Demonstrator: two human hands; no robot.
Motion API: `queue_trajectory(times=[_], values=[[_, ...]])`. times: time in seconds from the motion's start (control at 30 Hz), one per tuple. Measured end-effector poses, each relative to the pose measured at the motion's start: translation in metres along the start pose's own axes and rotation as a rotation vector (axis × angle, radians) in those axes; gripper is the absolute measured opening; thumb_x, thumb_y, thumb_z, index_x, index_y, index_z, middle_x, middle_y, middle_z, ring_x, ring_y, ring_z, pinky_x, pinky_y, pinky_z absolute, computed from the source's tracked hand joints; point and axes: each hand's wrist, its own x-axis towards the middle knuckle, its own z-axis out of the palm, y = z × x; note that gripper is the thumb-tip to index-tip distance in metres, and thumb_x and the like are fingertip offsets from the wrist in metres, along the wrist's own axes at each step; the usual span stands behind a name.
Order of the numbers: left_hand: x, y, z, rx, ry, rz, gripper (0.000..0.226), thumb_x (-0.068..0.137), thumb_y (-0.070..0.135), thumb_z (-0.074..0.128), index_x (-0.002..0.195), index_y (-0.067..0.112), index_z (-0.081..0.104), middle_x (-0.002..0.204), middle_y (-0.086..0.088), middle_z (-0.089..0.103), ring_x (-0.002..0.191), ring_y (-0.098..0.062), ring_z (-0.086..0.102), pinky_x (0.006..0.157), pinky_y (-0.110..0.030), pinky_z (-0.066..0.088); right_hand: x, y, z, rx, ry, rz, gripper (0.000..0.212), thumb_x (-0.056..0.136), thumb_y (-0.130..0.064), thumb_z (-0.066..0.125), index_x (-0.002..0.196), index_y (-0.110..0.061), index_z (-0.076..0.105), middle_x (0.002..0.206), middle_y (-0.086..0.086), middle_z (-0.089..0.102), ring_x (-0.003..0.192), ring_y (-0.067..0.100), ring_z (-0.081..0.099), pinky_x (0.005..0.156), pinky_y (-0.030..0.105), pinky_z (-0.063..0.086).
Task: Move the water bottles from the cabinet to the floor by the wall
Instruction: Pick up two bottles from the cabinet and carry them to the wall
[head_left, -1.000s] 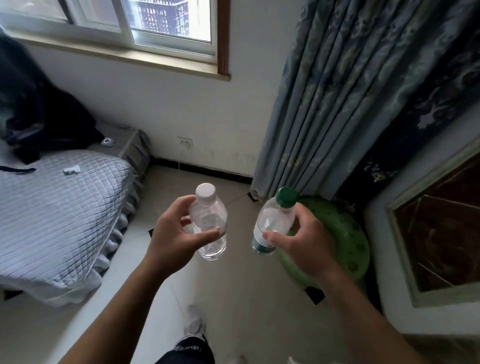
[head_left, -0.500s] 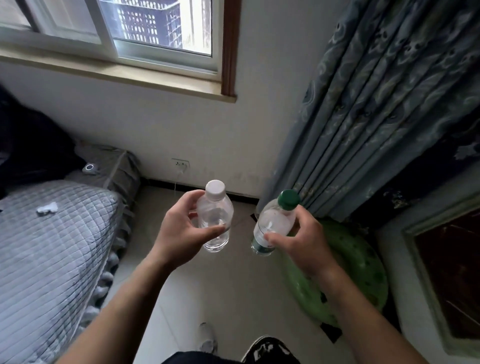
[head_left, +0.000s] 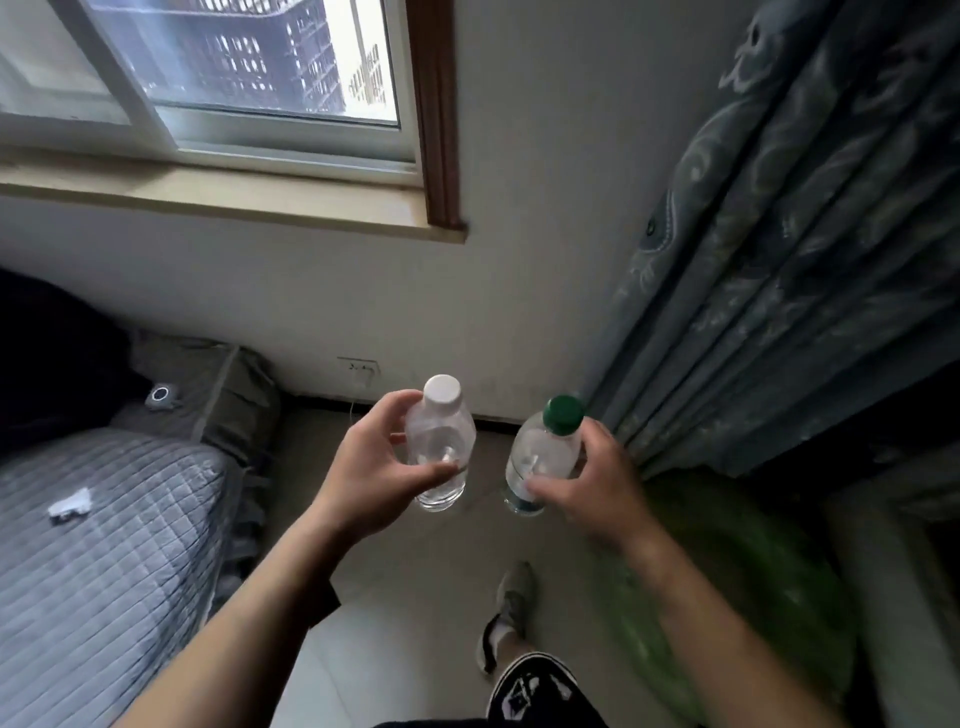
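My left hand (head_left: 371, 478) grips a clear water bottle with a white cap (head_left: 440, 441), fingers and thumb wrapped round its body. My right hand (head_left: 589, 491) grips a second clear bottle with a green cap (head_left: 545, 447) and a green band near its base. Both bottles are held upright in the air, side by side, above the tiled floor (head_left: 415, 613). The white wall (head_left: 363, 301) with its dark skirting lies just beyond them. The cabinet is not in view.
A bed with a grey quilted cover (head_left: 104, 545) fills the left. A green inflatable ring (head_left: 737, 597) lies on the floor at the right, under a patterned blue-grey curtain (head_left: 779, 260). A wall socket (head_left: 358, 370) sits low below the window (head_left: 234, 78). My shoe (head_left: 511, 603) is on the floor.
I have walked closer to the wall; the window and wall fill more of the view. Both hands keep their bottles, held at about the same height.
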Motion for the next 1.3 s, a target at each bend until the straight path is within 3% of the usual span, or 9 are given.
queue_trajectory(times=[0.2,0.3,0.47,0.67,0.77,0.9,1.03,1.17,1.3], values=[[0.092,-0.022,0.024,0.058,-0.021,-0.078,0.067,0.059,0.032,0.088,0.118,0.036,0.056,0.108,0.015,0.068,0.101,-0.007,0.065,0.089,-0.027,0.053,0.103,0.028,0.009,-0.039,-0.062,-0.008,0.046,0.059,-0.022,0.084,0.094,-0.031,0.055,0.094,-0.010,0.055,0.085,0.010,0.056,0.071,0.014,0.043],[0.131,-0.038,0.035,0.071,-0.031,-0.121,0.065,0.061,0.022,0.087,0.117,0.034,0.056,0.108,0.014,0.067,0.099,-0.005,0.064,0.084,-0.018,0.051,0.146,0.045,0.017,-0.062,-0.096,0.009,0.046,0.061,-0.021,0.084,0.098,-0.029,0.057,0.098,-0.009,0.058,0.088,0.009,0.056,0.070,0.005,0.038],[0.192,-0.075,0.054,0.088,-0.098,-0.183,0.064,0.062,0.013,0.088,0.109,0.040,0.054,0.100,0.015,0.067,0.090,0.003,0.064,0.072,-0.010,0.047,0.204,0.085,0.041,-0.104,-0.125,0.073,0.059,0.058,-0.020,0.083,0.112,-0.023,0.059,0.106,-0.006,0.059,0.096,0.011,0.059,0.084,0.023,0.049],[0.248,-0.154,0.087,0.158,-0.187,-0.171,0.061,0.064,0.017,0.085,0.103,0.050,0.051,0.100,0.022,0.065,0.093,0.008,0.060,0.072,-0.005,0.042,0.251,0.154,0.097,-0.093,-0.127,0.140,0.038,0.062,-0.022,0.078,0.097,-0.025,0.063,0.099,-0.002,0.064,0.090,0.014,0.062,0.079,0.026,0.051],[0.270,-0.209,0.109,0.184,-0.222,-0.166,0.063,0.065,0.016,0.080,0.102,0.056,0.050,0.103,0.027,0.064,0.098,0.009,0.059,0.075,-0.009,0.044,0.268,0.201,0.131,-0.094,-0.127,0.185,0.033,0.064,-0.022,0.075,0.094,-0.025,0.063,0.097,-0.004,0.063,0.090,0.013,0.061,0.079,0.027,0.051],[0.292,-0.295,0.146,0.182,-0.257,-0.161,0.058,0.067,0.022,0.078,0.111,0.050,0.051,0.107,0.027,0.063,0.102,0.006,0.059,0.082,-0.022,0.051,0.289,0.264,0.177,-0.069,-0.105,0.214,0.020,0.070,-0.023,0.071,0.087,-0.017,0.063,0.087,0.000,0.066,0.082,0.019,0.062,0.073,0.035,0.053],[0.306,-0.389,0.192,0.211,-0.270,-0.162,0.058,0.066,0.025,0.081,0.114,0.041,0.053,0.108,0.018,0.064,0.099,-0.003,0.062,0.082,-0.029,0.054,0.311,0.348,0.231,-0.124,-0.110,0.252,0.015,0.071,-0.031,0.068,0.078,-0.020,0.060,0.077,-0.007,0.063,0.071,0.012,0.061,0.061,0.028,0.048],[0.325,-0.473,0.237,0.262,-0.285,-0.147,0.063,0.064,0.026,0.083,0.118,0.038,0.053,0.110,0.016,0.063,0.101,-0.007,0.061,0.083,-0.025,0.050,0.329,0.432,0.281,-0.143,-0.121,0.265,0.023,0.071,-0.035,0.074,0.086,-0.024,0.061,0.082,-0.013,0.063,0.074,0.003,0.059,0.065,0.024,0.048],[0.338,-0.541,0.278,0.293,-0.269,-0.143,0.068,0.067,0.021,0.083,0.126,0.033,0.052,0.114,0.012,0.060,0.103,-0.008,0.058,0.086,-0.029,0.051,0.344,0.500,0.323,-0.118,-0.149,0.272,0.022,0.073,-0.029,0.076,0.087,-0.026,0.059,0.080,-0.017,0.057,0.075,0.005,0.056,0.063,0.020,0.042]])
